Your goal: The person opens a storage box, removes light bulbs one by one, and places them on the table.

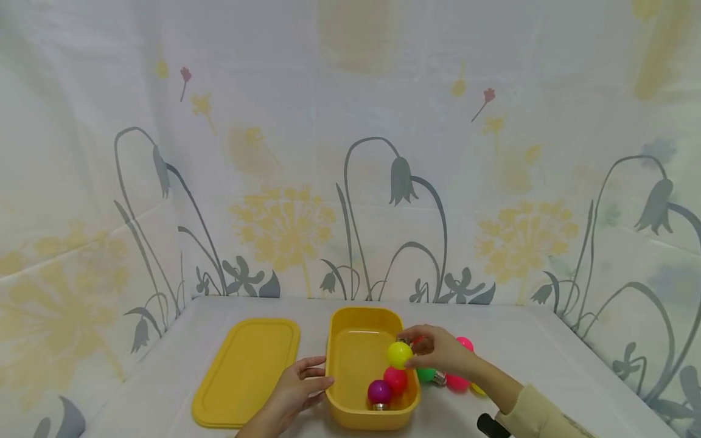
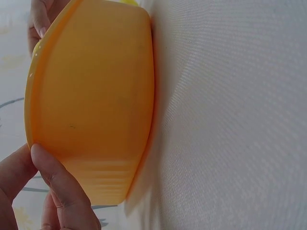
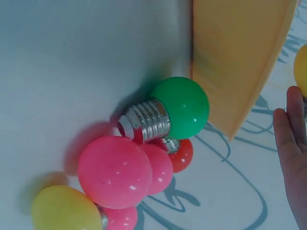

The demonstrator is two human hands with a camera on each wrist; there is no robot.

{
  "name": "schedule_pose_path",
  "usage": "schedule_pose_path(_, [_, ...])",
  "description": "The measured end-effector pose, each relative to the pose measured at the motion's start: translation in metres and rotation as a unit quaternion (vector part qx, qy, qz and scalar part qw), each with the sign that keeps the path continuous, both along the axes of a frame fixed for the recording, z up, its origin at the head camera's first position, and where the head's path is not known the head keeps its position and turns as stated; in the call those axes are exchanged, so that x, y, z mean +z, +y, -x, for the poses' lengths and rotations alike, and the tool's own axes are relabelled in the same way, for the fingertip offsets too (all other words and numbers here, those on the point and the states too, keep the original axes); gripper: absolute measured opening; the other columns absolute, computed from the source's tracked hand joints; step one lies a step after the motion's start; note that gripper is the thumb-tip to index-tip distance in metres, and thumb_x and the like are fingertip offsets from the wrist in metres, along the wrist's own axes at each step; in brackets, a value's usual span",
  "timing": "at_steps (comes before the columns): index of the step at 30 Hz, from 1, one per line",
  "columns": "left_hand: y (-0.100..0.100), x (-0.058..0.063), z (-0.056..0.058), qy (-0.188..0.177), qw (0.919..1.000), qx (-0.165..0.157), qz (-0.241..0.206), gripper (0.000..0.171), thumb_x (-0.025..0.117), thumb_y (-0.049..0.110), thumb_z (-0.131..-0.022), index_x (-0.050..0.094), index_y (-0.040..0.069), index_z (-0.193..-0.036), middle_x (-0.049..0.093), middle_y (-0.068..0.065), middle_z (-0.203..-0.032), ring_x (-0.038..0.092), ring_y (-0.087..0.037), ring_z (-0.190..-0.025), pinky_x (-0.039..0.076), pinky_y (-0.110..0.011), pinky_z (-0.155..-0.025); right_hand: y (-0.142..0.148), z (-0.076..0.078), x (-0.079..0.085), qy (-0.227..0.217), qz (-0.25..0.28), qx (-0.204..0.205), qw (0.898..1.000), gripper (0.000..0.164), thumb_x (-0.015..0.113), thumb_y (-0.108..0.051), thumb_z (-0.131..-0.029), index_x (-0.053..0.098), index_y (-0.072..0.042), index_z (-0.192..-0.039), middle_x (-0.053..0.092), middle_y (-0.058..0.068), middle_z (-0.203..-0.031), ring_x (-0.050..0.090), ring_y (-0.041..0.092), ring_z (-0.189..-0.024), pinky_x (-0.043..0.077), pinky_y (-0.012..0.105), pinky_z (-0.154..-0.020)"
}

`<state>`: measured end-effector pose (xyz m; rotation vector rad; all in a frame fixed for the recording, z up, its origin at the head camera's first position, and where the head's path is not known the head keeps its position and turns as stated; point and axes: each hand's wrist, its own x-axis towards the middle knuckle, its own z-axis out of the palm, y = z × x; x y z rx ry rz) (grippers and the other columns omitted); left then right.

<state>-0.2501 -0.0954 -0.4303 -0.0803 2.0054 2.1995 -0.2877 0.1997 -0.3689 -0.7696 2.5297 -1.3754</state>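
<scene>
My right hand (image 1: 438,350) pinches a yellow light bulb (image 1: 400,355) over the right side of a yellow plastic box (image 1: 341,404). Its metal base points away, partly behind the fingers. Inside the box, a purple bulb (image 1: 380,392) and a pinkish-red bulb (image 1: 395,379) lie together in the near right corner. My left hand (image 1: 298,389) holds the box's left rim, thumb at the edge and fingers along the outer wall; the left wrist view shows the fingertips meeting that rim (image 2: 29,115).
Right of the box lie several loose bulbs: a green bulb (image 3: 182,108), a pink bulb (image 3: 115,172), a red bulb (image 3: 183,155) and a yellow bulb (image 3: 64,208). The yellow lid (image 1: 249,371) rests flat at left. A flower-patterned cloth (image 1: 350,243) hangs behind.
</scene>
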Motion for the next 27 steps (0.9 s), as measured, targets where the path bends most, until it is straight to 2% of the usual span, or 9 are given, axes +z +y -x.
schedule_pose_path(12, [0.0,0.0,0.0,-0.001,1.0,0.004,0.004,0.055,0.072,0.004,-0.08,0.047,-0.007,-0.127,0.054,-0.014,-0.1,0.058,-0.015,-0.074,0.055,-0.032,-0.071,0.016,-0.006,-0.016,-0.023,0.038,-0.089,0.995,0.051,0.079,-0.017,-0.075,0.058,-0.002,-0.119,0.059,0.008,-0.103,0.06,0.022,-0.087,0.054,0.031,-0.072])
schedule_pose_path(16, [0.001,0.0,-0.001,0.005,1.0,0.002,0.001,0.055,0.072,0.004,-0.08,0.048,-0.007,-0.127,0.054,-0.014,-0.1,0.058,-0.015,-0.075,0.054,-0.031,-0.071,0.021,-0.01,-0.019,-0.036,0.055,-0.108,0.992,0.053,0.079,-0.018,-0.075,0.057,-0.001,-0.12,0.059,0.011,-0.108,0.06,0.024,-0.09,0.055,0.034,-0.072])
schedule_pose_path(22, [0.001,0.0,0.0,0.003,1.0,0.005,0.005,0.054,0.072,0.004,-0.08,0.048,-0.007,-0.127,0.054,-0.015,-0.101,0.058,-0.015,-0.075,0.055,-0.032,-0.071,0.03,-0.012,-0.025,-0.024,0.054,-0.115,0.992,0.052,0.078,-0.015,-0.075,0.057,0.002,-0.119,0.057,0.015,-0.111,0.062,0.026,-0.089,0.055,0.034,-0.072])
schedule_pose_path(27, [0.001,0.0,0.0,0.0,1.0,0.006,0.004,0.055,0.073,0.004,-0.079,0.048,-0.007,-0.127,0.054,-0.014,-0.1,0.058,-0.015,-0.074,0.055,-0.032,-0.071,0.034,-0.016,-0.03,-0.03,0.037,-0.145,0.988,0.054,0.08,-0.017,-0.072,0.058,0.0,-0.119,0.057,0.012,-0.11,0.061,0.024,-0.088,0.055,0.032,-0.072])
